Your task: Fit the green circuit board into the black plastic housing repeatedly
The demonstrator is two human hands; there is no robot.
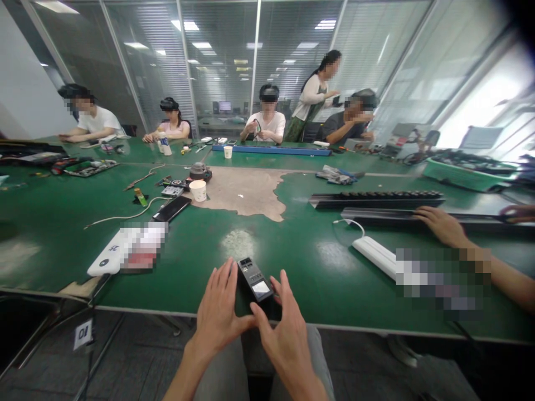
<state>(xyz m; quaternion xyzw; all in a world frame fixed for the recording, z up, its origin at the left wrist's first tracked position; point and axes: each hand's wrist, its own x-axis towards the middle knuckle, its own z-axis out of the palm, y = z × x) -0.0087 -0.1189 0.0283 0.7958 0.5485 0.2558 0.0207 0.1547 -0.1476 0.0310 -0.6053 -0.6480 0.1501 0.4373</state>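
Along the near edge of the dark green tabletop (317, 267), nothing lies right up against your hands. To your right, a long white plastic power strip (374, 256) trails a thin white cord (349, 221), and a pixelated blurred patch (441, 284) covers the area beside it. Past that, two long black ridged bars (376, 200) lie across the table, and a co-worker's hand (443, 225) rests on the nearer one. To your left lies a white elongated plastic object (108, 257), partly blurred, with a black smartphone (172, 208) further up the table. Beyond these are a white paper cup (198, 190) on a worn tan patch of bare table surface (242, 192), a long blue bar (271, 149), and a green plastic tray (468, 174) heaped with dark parts.

The black rectangular handheld device (254, 278), with its small pale screen and buttons, lies on the table directly ahead of you, between your hands. Your left hand (218, 314) and right hand (284, 337) are both spread, fingers fanned and pinching nothing. They cup the device from either side, close together just below it, with your left thumb nearly meeting your right fingers. You cannot tell from this view whether either hand is touching the device.
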